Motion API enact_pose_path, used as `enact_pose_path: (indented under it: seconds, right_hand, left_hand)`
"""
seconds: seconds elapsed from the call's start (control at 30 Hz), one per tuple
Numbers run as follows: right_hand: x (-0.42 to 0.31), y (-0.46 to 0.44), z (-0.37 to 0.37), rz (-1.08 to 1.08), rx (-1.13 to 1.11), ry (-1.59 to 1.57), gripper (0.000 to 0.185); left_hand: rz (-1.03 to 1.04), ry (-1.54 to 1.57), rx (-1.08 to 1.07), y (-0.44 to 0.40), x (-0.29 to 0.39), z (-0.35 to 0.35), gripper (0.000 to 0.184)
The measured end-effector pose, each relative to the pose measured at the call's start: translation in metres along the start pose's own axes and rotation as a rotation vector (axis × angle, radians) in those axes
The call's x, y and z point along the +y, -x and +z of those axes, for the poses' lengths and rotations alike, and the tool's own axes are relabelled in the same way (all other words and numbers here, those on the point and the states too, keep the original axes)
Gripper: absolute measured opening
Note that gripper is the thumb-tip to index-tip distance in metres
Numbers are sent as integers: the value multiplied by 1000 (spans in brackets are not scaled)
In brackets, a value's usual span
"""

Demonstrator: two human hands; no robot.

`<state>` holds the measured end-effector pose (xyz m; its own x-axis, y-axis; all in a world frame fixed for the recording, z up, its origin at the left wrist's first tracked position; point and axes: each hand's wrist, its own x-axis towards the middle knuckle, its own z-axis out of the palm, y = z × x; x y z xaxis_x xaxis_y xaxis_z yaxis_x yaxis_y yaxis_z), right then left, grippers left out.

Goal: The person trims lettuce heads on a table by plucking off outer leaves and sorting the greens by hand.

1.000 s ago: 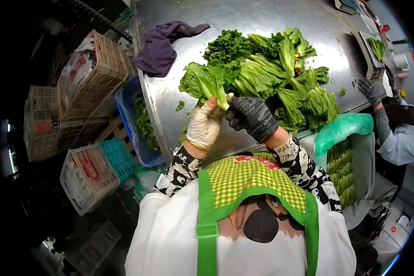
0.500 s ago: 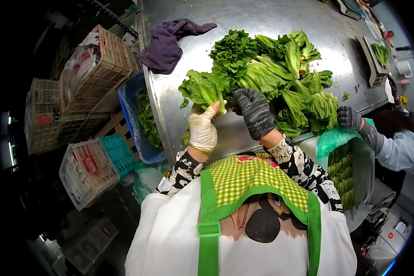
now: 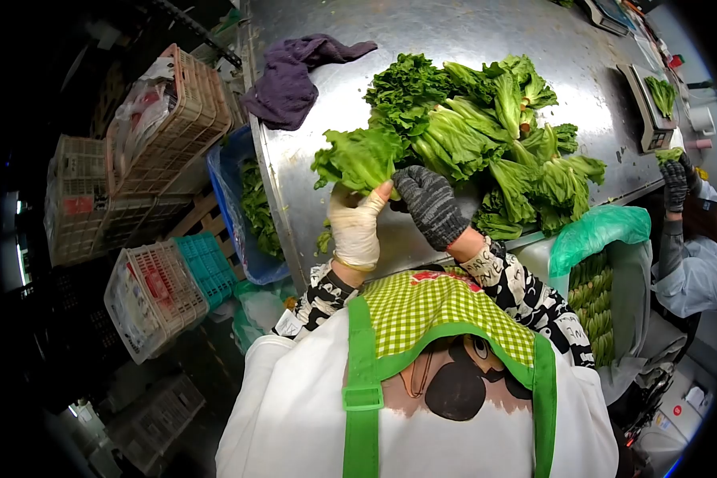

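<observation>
My left hand (image 3: pixel 354 233), in a pale thin glove, grips a head of lettuce (image 3: pixel 358 158) by its base, leaves pointing away from me. Against that base presses my right hand (image 3: pixel 432 209) in a dark grey knit glove. Its fingers are curled, and whatever they hold is hidden. Just beyond both hands, a heap of lettuce heads (image 3: pixel 462 139) lies on the metal table (image 3: pixel 446 28).
A purple cloth (image 3: pixel 287 84) lies at the table's left side. Below that edge stands a blue lined bin (image 3: pixel 235 171) with leaves inside. To the right are a lined crate of packed greens (image 3: pixel 589 307), a scale (image 3: pixel 649 111) and a co-worker's gloved hand (image 3: pixel 675 185) holding lettuce.
My right hand has closed in on the lettuce base, and the held head has tilted slightly. The co-worker's hand has moved from the heap toward the scale, with lettuce in it.
</observation>
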<state>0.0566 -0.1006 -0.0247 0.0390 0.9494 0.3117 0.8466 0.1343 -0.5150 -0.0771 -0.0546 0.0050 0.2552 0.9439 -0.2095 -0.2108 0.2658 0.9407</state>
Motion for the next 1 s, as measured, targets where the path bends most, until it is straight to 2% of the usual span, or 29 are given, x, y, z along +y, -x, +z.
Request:
enact_pose_path:
  seconds: [0.07,0.1,0.13,0.17,0.2,0.23,0.27,0.33,0.37,0.4,0.43,0.47,0.5,0.57,0.6,0.67,0.73,0.77,0.8,0.87,0.9,0.97,1.0]
  right_hand:
    - [2,2,6,0,131,74,29]
    - [6,0,11,-16,181,26,31]
    - [-5,-7,-2,212,14,-185,34]
    - [-3,-10,5,613,65,-764,30]
    - [0,-11,1,528,12,-711,25]
    - [2,-13,-6,441,-35,-660,23]
    - [5,-15,-18,-104,-182,43,24]
    - [-4,-12,-30,368,-300,-565,31]
    - [-9,-12,-47,429,-260,-488,31]
    - [-12,-14,-67,487,-222,-410,31]
    - [-3,-15,-87,498,-71,-458,32]
    - [9,-19,-101,550,58,-296,21]
    - [16,-22,-112,586,289,-222,30]
    - [63,-20,-119,553,349,329,60]
    - [76,-21,-124,596,280,502,60]
    - [105,-21,-117,737,151,407,57]
    - [108,-19,-122,812,187,266,51]
    - [112,-21,-125,841,205,194,48]
    - [110,-18,-125,786,386,73,34]
    - [104,-14,-129,834,590,-529,31]
    - [91,-14,-134,840,621,-745,31]
    - [62,-16,-139,834,676,-1183,29]
    - [57,-13,-131,820,578,-1201,29]
  left_hand:
    - [351,-290,101,-1,-14,-2,46]
    - [363,-403,41,2,-13,-6,50]
    - [602,-568,11,4,-8,-3,51]
    - [853,-722,17,6,-3,-1,51]
    - [518,-363,-194,10,-3,-7,52]
    - [85,342,-273,14,-4,-14,52]
    - [-246,757,-133,18,-4,-20,53]
    - [271,18,-90,8,5,-16,50]
    - [524,-354,-66,2,12,-11,49]
    - [341,95,-74,-1,20,3,45]
    - [172,242,-98,-4,25,0,45]
    - [1,383,-120,-7,29,-5,45]
    - [-61,466,-176,-8,34,-4,45]
    - [-213,572,-224,-11,28,-3,44]
    - [-290,624,-247,-12,24,-2,43]
    - [-394,614,-289,-9,17,4,41]
    - [-563,690,-268,-9,8,6,32]
    - [-574,704,-340,-10,7,9,29]
    - [-603,738,-324,-10,6,9,30]
    - [-663,797,-296,-12,4,6,31]
    - [-675,879,-349,-17,-2,5,35]
    - [-668,897,-319,-19,6,17,37]
    - [-664,907,-301,-20,8,22,38]
